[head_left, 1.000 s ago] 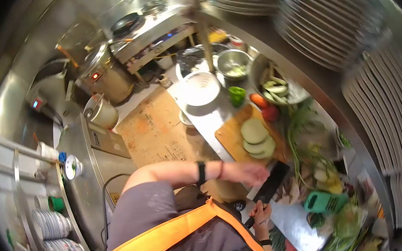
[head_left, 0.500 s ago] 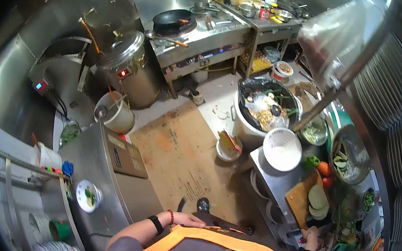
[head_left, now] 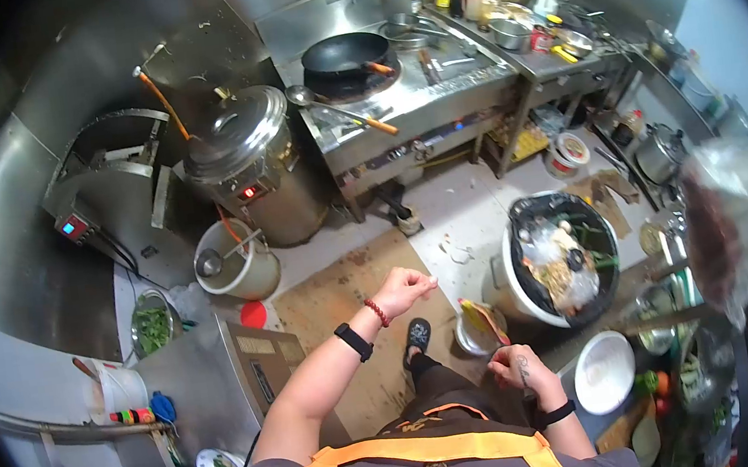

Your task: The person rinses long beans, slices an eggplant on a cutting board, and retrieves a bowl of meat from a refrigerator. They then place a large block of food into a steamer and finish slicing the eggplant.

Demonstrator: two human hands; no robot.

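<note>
The right hand (head_left: 519, 368) is low and close to the body, fingers curled, back of the hand towards the camera. Whether this grip holds anything cannot be told: something dark shows just under it, too small to make out. Nearest to it is a small pail (head_left: 471, 340) on the floor, just up and to the left of the hand, with an orange-yellow flat tool (head_left: 483, 319) leaning in it, its long axis slanting from upper left to lower right, towards the hand. Hand and pail are near but apart.

The left hand (head_left: 406, 287) is raised farther out over the floor, loosely clenched, with nothing visible in it. It is farther from the pail than the right hand, and a shoe (head_left: 418, 332) shows between the two.

Right of the pail, touching or just beside it, stands a large white bin (head_left: 503, 293) with a black liner, full of scraps. At the lower right a white bowl (head_left: 604, 373) sits on the tabletop, with a cutting board (head_left: 620, 431) beyond it by the edge of the view. Brown cardboard (head_left: 331, 298) covers the floor under the left arm. Well apart at the far wall stand a lidded steel pot (head_left: 245, 156) and a wok (head_left: 342, 53) on the range.
</note>
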